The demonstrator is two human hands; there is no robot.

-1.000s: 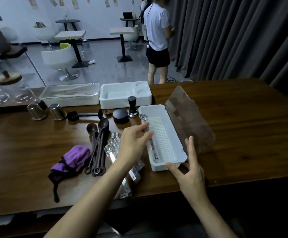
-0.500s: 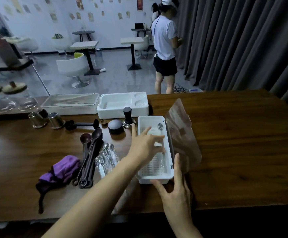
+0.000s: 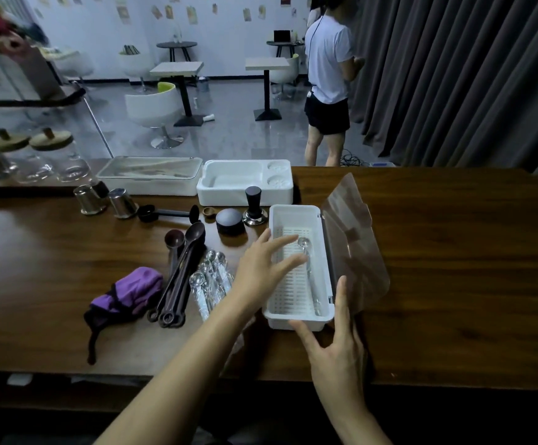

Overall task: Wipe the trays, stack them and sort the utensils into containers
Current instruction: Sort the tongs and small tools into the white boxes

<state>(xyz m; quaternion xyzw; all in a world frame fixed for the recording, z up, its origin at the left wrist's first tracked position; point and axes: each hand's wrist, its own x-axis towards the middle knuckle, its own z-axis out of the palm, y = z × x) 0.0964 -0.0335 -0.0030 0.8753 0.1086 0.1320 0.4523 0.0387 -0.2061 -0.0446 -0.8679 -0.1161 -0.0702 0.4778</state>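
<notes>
A long white utensil box (image 3: 293, 213) with a slotted insert stands on the wooden table, its clear lid (image 3: 354, 248) tilted open to the right. One clear plastic spoon (image 3: 307, 264) lies inside it. My left hand (image 3: 266, 268) hovers over the box's left wall, fingers spread, holding nothing. My right hand (image 3: 333, 338) rests open against the box's near right corner, the thumb at its front wall. Left of the box lie several clear wrapped spoons (image 3: 211, 284) and dark brown measuring spoons (image 3: 181, 271). A purple cloth (image 3: 129, 293) lies further left.
Behind stand a white compartment tray (image 3: 245, 184), a lidded white box (image 3: 148, 175), a black tamper (image 3: 254, 203), a dark round puck (image 3: 229, 220), a black scoop (image 3: 164, 213) and two metal cups (image 3: 105, 200). A person (image 3: 328, 81) stands beyond the table by grey curtains.
The box has turned from slanted to nearly straight. My left hand let go of the clear spoon into the box and spread open. My right hand shifted along the near corner.
</notes>
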